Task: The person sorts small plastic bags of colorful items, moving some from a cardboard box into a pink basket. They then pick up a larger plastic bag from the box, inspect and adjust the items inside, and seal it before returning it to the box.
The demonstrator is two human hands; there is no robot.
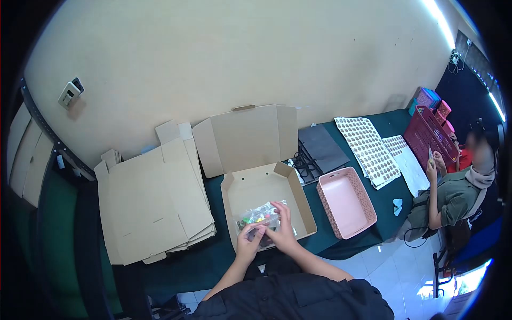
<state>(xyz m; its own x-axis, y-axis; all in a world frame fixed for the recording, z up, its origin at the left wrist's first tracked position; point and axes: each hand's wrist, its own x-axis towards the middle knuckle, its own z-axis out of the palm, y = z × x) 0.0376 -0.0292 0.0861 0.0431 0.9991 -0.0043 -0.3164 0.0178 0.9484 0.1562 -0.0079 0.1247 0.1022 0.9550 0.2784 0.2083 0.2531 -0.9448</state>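
Note:
Both my hands are on a clear plastic bag (260, 214) with small colourful pieces in it, green, yellow and red among them. My left hand (249, 238) grips its near left side, fingers closed. On the right side, my right hand (282, 229) holds the same bag, with the thumb close to the left hand's fingers. Beneath them is an open cardboard box (256, 186), its lid (245, 130) standing up against the wall. What exactly the pieces are is too small to make out.
Flattened cardboard boxes (152, 205) are stacked at left. Right of the box lie a pink basket (346, 205), black paper bags (322, 146) and sticker sheets (368, 149). A maroon basket (429, 133) stands farther right, near a seated co-worker (453, 197) holding a small item.

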